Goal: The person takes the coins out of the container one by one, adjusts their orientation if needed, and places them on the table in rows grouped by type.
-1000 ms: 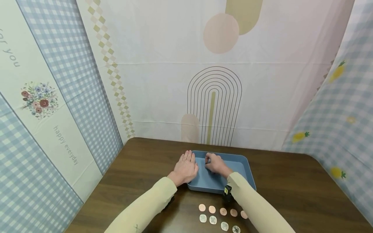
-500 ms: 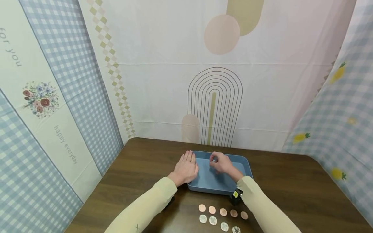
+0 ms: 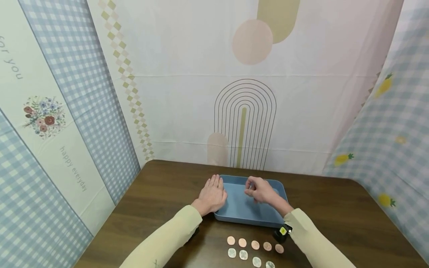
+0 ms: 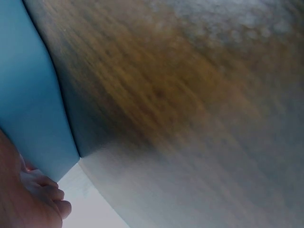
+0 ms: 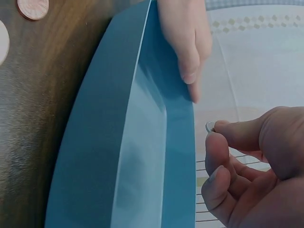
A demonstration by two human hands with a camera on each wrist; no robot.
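A blue rectangular tray [image 3: 241, 217] sits on the wooden table. My left hand [image 3: 212, 195] rests along its left rim, the fingers straight in the head view. Over the tray, my right hand [image 3: 261, 191] pinches a small silvery coin [image 5: 210, 127] between thumb and index finger, its other fingers curled. Most of that coin is hidden by the fingertips. In the head view, copper-coloured coins [image 3: 255, 245] form a row in front of the tray. Silvery coins [image 3: 243, 255] make a second row nearer to me.
The dark wooden table [image 3: 161, 186] ends at a pale patterned cloth [image 3: 181, 111] hanging behind it. Checked cloths [image 3: 385, 149] hang at both sides. A black wrist camera [image 3: 280, 234] sits below my right sleeve, close to the tray's front right corner.
My right hand has moved to the right over the tray, and its forearm swung right, uncovering the rightmost copper-coloured coin. My left hand has stayed on the rim.
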